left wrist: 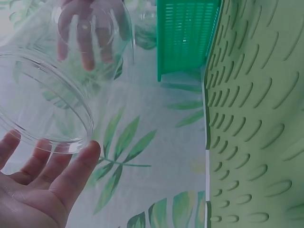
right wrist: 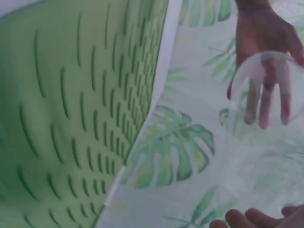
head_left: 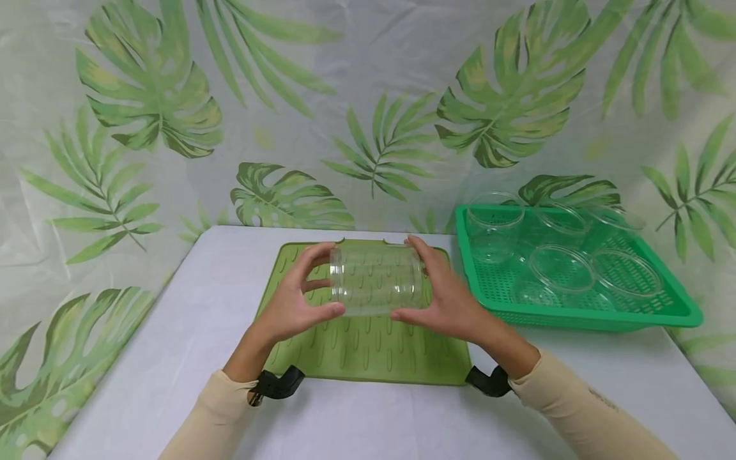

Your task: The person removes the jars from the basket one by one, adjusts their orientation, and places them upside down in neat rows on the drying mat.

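A clear see-through cup (head_left: 376,281) lies sideways between my two hands above the green mat. My left hand (head_left: 292,305) grips its open, ringed rim (left wrist: 88,128), thumb on the near side and fingers on the far side. At the opposite end, the base, my right hand (head_left: 451,297) holds it the same way. Through the clear wall the left wrist view shows the right hand's fingers (left wrist: 88,42). In the right wrist view the left hand (right wrist: 259,42) appears beyond the cup, while only the right hand's fingertips (right wrist: 237,219) show at the bottom edge.
The ribbed green mat (head_left: 368,351) lies on a white-covered table (head_left: 190,319). To its right stands a green plastic basket (head_left: 575,316) with several clear cups (head_left: 560,268) in it. A leaf-patterned cloth (head_left: 379,140) hangs behind the table.
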`<action>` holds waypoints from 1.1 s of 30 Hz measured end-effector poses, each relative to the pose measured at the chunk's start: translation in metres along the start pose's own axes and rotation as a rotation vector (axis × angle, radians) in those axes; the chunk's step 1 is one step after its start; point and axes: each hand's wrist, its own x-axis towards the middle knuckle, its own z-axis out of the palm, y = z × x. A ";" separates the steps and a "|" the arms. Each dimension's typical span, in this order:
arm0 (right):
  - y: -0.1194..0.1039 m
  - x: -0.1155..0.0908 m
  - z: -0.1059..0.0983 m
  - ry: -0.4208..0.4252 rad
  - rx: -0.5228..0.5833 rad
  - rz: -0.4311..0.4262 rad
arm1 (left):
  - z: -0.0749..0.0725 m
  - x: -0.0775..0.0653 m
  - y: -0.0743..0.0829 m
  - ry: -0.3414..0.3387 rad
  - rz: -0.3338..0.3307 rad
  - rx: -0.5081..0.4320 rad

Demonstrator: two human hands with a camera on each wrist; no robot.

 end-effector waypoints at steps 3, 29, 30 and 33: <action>0.002 -0.004 0.006 -0.017 0.159 0.055 | 0.000 0.000 0.000 0.001 0.011 -0.034; -0.002 0.001 0.033 0.070 1.085 -0.030 | 0.009 0.004 0.003 0.059 0.086 -0.229; -0.002 0.001 0.032 0.069 1.077 -0.030 | 0.009 0.003 0.003 0.059 0.085 -0.216; -0.001 0.001 0.030 0.065 1.055 -0.026 | 0.008 0.001 0.004 0.058 0.086 -0.151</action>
